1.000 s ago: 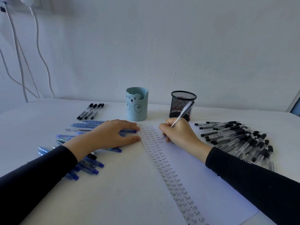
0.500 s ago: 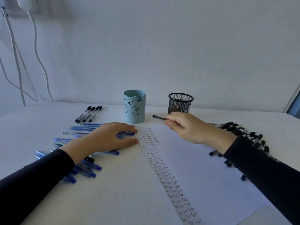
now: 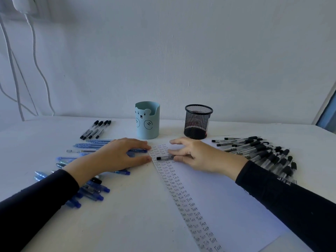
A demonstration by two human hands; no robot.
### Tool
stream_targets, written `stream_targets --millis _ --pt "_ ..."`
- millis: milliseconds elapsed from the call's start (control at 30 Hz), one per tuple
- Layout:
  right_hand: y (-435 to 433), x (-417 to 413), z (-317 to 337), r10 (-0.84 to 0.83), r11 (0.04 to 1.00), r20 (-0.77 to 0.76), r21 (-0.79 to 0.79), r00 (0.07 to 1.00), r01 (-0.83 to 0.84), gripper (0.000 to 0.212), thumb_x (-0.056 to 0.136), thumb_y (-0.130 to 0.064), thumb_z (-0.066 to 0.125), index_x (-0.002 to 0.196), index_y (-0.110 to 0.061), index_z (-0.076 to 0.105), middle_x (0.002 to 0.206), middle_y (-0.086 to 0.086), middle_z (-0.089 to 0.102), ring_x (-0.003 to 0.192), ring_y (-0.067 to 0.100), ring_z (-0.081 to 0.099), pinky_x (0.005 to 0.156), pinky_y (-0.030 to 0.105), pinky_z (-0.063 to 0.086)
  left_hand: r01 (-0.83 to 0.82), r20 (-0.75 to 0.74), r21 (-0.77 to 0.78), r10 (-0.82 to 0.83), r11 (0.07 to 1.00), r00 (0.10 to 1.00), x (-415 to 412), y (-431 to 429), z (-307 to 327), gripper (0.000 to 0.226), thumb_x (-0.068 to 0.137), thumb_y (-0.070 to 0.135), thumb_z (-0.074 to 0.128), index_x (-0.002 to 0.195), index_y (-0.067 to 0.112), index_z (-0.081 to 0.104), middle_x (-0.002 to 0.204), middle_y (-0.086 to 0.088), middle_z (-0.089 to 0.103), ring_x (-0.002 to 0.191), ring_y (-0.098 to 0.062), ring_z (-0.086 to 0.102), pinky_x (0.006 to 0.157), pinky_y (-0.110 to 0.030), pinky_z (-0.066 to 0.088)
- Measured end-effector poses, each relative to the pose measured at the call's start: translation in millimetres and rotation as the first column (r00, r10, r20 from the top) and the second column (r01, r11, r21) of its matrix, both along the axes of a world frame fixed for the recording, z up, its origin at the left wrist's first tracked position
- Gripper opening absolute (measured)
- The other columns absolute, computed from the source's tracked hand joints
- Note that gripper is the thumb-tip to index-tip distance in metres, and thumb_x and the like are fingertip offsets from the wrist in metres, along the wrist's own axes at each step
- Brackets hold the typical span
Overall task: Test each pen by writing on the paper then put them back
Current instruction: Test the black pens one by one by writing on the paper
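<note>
The right hand (image 3: 198, 157) is palm down over the top of the paper (image 3: 227, 200) and holds one pen (image 3: 164, 158). The pen lies level and crosswise, its black end pointing left, over the column of written "Test" words (image 3: 174, 180). Its right part runs in under the hand, where the thumb and a curled finger pinch it; which finger it is cannot be made out. The index finger (image 3: 175, 142) is stretched forward and stands apart from the pen, so the grip is only partly closed. Whether the pen touches the paper or hangs just above it cannot be told.

The left hand (image 3: 118, 157) lies flat with relaxed, nearly straight fingers and grips nothing. Its palm rests on some of the blue pens (image 3: 87, 145) spread on the table (image 3: 127, 224), and its fingertips reach the paper's left edge, close to the pen's black end.

The black pens (image 3: 263, 153) lie in a fan to the right of the paper, just past the right wrist. A row of four pens (image 3: 96, 129) with black caps lies behind the blue pens. The bear cup (image 3: 147, 122) and the mesh cup (image 3: 198, 122) stand upright side by side at the back of the table, apart from each other, just beyond both hands. Both arms wear dark sleeves
</note>
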State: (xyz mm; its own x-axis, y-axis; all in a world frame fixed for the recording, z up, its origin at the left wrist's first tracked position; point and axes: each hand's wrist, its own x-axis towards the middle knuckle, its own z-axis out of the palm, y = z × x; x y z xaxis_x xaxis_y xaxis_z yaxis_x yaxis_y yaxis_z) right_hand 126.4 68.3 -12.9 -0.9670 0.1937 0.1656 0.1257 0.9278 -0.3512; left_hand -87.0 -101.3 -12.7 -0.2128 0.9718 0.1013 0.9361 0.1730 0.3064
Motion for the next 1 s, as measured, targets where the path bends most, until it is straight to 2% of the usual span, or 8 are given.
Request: stream_targets --millis 133,233,333,467,600,700,867,1000 --pt "22 13 22 -0.172 0.984 -0.071 -0.067 0.983 0.167 0.027 0.101 -0.022 0.052 0.121 -0.016 0.07 0.125 -0.004 0.064 0.113 0.008 0.059 0.1 0.02 0.043 0.005 -0.019 0.016 -0.005 1.0 1.0 0 -1 0 0.091 0.055 0.101 0.022 0.125 0.054 0.053 0.137 0.029 0.047 0.128 0.002 0.04 0.113 -0.029 0.027" --pt "56 30 34 -0.423 0.904 -0.148 -0.002 0.894 0.428 0.024 0.095 -0.018 0.056 0.094 -0.003 0.074 0.096 0.012 0.072 0.083 0.026 0.067 0.075 0.029 0.049 -0.026 -0.043 0.06 0.028 0.998 0.999 5 1 4 0.073 0.058 0.099 0.026 0.118 0.063 0.047 0.121 0.028 0.051 0.119 0.0 0.037 0.106 -0.03 0.025" --pt "80 41 27 -0.544 0.817 -0.104 0.161 0.833 0.554 0.031 0.09 -0.021 0.058 0.097 0.008 0.067 0.105 0.026 0.066 0.096 0.039 0.062 0.08 0.039 0.052 -0.014 0.092 0.151 0.0 0.989 0.996 22 8 12 0.047 0.077 0.074 0.053 0.119 0.052 0.056 0.109 0.032 0.054 0.102 0.008 0.049 0.094 -0.02 0.041" --pt "85 45 18 -0.591 0.76 -0.059 0.291 0.804 0.581 0.023 0.09 -0.031 0.06 0.084 -0.014 0.074 0.099 -0.003 0.062 0.097 0.024 0.059 0.076 0.031 0.042 0.05 0.149 0.218 -0.084 0.975 0.985 54 19 10 0.033 0.082 0.045 0.068 0.114 0.037 0.066 0.1 0.023 0.066 0.098 0.004 0.055 0.079 -0.012 0.049" --pt "85 42 17 -0.583 0.739 -0.083 0.358 0.808 0.57 0.019 0.094 -0.03 0.054 0.092 -0.017 0.069 0.111 -0.002 0.06 0.103 0.023 0.058 0.079 0.032 0.038 0.091 0.08 0.207 -0.11 0.974 0.991 67 29 3 0.032 0.085 0.032 0.071 0.116 0.024 0.07 0.105 0.009 0.071 0.086 -0.003 0.063 0.079 -0.007 0.047" --pt "79 44 26 -0.543 0.747 -0.196 0.332 0.817 0.576 0.016 0.101 -0.029 0.046 0.104 -0.016 0.055 0.104 0.001 0.064 0.088 0.023 0.059 0.067 0.031 0.037 0.113 -0.03 0.252 -0.108 0.961 0.994 66 32 1 0.027 0.087 0.026 0.07 0.114 0.02 0.072 0.1 0.008 0.071 0.078 0.003 0.058 0.073 -0.002 0.04" --pt "60 41 48 -0.329 0.864 -0.445 0.213 0.833 0.455 0.02 0.104 -0.033 0.039 0.11 -0.016 0.046 0.064 -0.009 0.05 0.049 0.012 0.044 0.047 0.028 0.028 0.001 0.094 0.628 -0.078 0.778 0.993 53 20 36 0.019 0.085 0.014 0.072 0.102 0.021 0.074 0.084 0.017 0.066 0.076 0.002 0.063 0.072 -0.006 0.047" --pt "28 32 58 -0.257 0.893 -0.433 0.236 0.864 0.384 0.021 0.105 -0.033 0.034 0.116 -0.02 0.047 0.06 -0.009 0.044 0.052 0.007 0.041 0.053 0.032 0.033 -0.315 0.276 0.76 0.157 0.568 0.948 9 11 72 0.01 0.086 0.018 0.072 0.096 0.02 0.072 0.082 0.012 0.069 0.067 0.01 0.06 0.069 -0.002 0.045"
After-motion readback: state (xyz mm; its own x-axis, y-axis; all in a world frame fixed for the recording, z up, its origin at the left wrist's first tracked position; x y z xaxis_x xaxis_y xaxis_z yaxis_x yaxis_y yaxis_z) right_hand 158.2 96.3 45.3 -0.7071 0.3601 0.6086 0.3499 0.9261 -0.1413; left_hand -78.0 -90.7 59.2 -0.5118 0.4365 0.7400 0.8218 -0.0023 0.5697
